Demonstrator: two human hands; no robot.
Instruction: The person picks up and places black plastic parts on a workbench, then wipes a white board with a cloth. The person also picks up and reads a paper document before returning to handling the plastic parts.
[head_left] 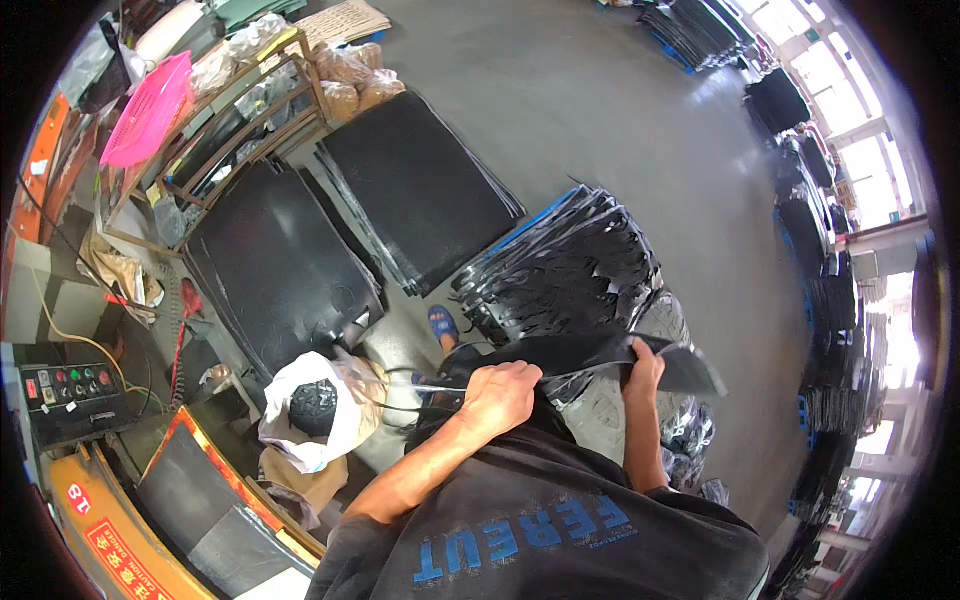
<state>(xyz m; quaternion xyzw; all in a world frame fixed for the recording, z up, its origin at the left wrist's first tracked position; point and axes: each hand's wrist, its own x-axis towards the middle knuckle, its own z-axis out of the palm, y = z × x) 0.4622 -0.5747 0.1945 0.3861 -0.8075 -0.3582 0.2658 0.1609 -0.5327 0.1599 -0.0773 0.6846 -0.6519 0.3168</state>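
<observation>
A long, curved black sheet (580, 352), flexible like rubber, stretches across in front of my body between both hands. My left hand (500, 402) is closed in a fist at the sheet's near left edge, with thin dark strips sticking out to its left. Toward the other end, my right hand (645, 372) pinches the sheet, its fingers partly hidden behind it. The free right tip bends away past that hand. Just beyond lies a pile of ragged-edged black sheets (570, 270) on a blue pallet.
Two stacks of flat black sheets, a smooth stack (415, 190) and a glossier stack (280, 265), stand ahead left. A white sack (345, 420) with black material sits by my left arm. Farther left are a control box (70, 390), an orange machine (120, 520) and a pink basket (150, 110).
</observation>
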